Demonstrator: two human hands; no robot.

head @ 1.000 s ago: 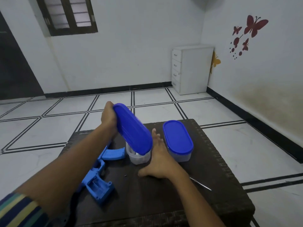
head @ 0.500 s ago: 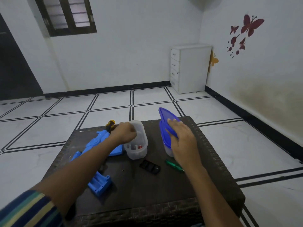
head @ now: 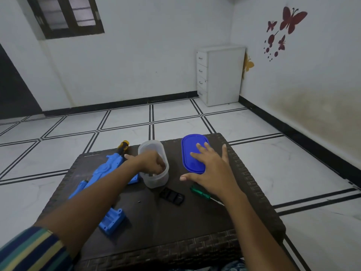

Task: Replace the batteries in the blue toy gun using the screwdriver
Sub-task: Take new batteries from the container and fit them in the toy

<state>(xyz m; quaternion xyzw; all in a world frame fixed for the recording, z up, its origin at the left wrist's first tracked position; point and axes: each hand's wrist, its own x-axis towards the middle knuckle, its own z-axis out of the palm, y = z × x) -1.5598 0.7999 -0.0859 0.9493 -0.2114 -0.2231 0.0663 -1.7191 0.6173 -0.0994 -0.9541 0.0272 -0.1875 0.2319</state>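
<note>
The blue toy gun (head: pixel 109 170) lies on the left of the dark table (head: pixel 175 231), its open grip end (head: pixel 112 222) near me and an orange-tipped muzzle at the far side. My left hand (head: pixel 154 163) reaches into the open clear container (head: pixel 156 178), fingers curled down at its bottom; what they touch is hidden. My right hand (head: pixel 210 171) rests flat on the blue lid (head: pixel 192 153) of a second container. A black battery cover (head: pixel 172 196) and a green-handled screwdriver (head: pixel 200 194) lie between the containers and me.
A tiny dark screw (head: pixel 139 202) lies on the table near the cover. The table's woven edge runs close on the right of my right hand. A white drawer cabinet (head: pixel 220 75) stands in the far corner of the tiled floor.
My left hand no longer holds the blue lid and has dipped deeper into the clear container. The lid my right hand held tilted now lies flat under its palm.
</note>
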